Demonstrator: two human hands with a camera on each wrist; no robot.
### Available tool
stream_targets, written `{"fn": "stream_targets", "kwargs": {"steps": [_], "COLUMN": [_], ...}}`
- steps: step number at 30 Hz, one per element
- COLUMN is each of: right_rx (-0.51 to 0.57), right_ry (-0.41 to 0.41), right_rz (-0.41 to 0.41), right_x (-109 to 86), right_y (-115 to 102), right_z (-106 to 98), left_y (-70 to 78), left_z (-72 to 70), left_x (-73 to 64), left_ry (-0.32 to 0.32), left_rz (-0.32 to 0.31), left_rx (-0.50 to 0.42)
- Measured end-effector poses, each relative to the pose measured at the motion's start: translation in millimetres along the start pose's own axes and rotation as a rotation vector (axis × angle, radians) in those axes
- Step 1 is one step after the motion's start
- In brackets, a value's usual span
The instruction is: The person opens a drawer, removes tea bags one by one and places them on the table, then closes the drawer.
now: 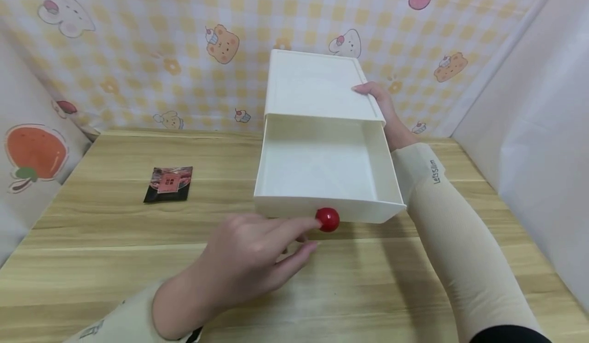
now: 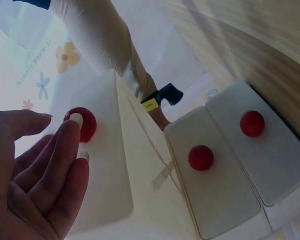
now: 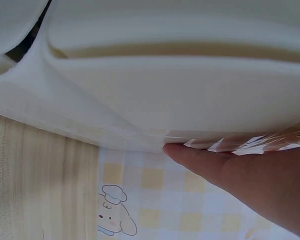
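Observation:
A white drawer cabinet [image 1: 317, 85] stands at the back of the table, its top drawer [image 1: 322, 161] pulled out with nothing inside. My left hand [image 1: 248, 256] is at the drawer's front, index fingertip touching the round red knob [image 1: 327, 220] and thumb apart from it. In the left wrist view, that knob [image 2: 88, 125] shows behind the fingertips. Two lower drawers, each with a red knob [image 2: 201, 157], are closed there. My right hand [image 1: 384, 110] holds the cabinet's right side, thumb over its top edge; the other fingers are hidden in the head view.
A small black and red packet [image 1: 169, 184] lies flat on the wooden table [image 1: 115, 241], left of the cabinet. Behind stands a yellow checked cloth [image 1: 184, 36] with cartoon prints. A white cloth wall [image 1: 538, 103] closes the right side.

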State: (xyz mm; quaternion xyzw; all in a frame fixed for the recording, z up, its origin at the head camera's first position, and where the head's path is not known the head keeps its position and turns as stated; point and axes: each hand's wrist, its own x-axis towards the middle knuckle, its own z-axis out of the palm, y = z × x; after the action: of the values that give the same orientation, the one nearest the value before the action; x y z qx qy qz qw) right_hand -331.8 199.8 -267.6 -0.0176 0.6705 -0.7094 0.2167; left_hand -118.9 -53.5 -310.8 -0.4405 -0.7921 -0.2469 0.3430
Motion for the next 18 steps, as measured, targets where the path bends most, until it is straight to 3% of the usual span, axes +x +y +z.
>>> {"fn": "stream_targets", "kwargs": {"steps": [6, 12, 16, 18], "right_rx": [0.004, 0.04, 0.04, 0.095], "right_ry": [0.006, 0.014, 0.008, -0.012], "right_rz": [0.004, 0.003, 0.0, -0.041], "right_x": [0.3, 2.8, 4.0, 5.9], "right_y": [0.4, 1.9, 2.0, 0.7], "right_z": [0.5, 1.4, -0.4, -1.2], "left_y": [2.6, 1.2, 1.3, 1.5], "left_z": [9.7, 19.9, 23.0, 23.9], "left_x": [7.4, 12.6, 15.4, 16.5], "left_ry": [-0.02, 0.034, 0.057, 0.057], "left_rz": [0.036, 0.118, 0.109, 0.107], "left_rx": [0.095, 0.186, 0.202, 0.21]}}
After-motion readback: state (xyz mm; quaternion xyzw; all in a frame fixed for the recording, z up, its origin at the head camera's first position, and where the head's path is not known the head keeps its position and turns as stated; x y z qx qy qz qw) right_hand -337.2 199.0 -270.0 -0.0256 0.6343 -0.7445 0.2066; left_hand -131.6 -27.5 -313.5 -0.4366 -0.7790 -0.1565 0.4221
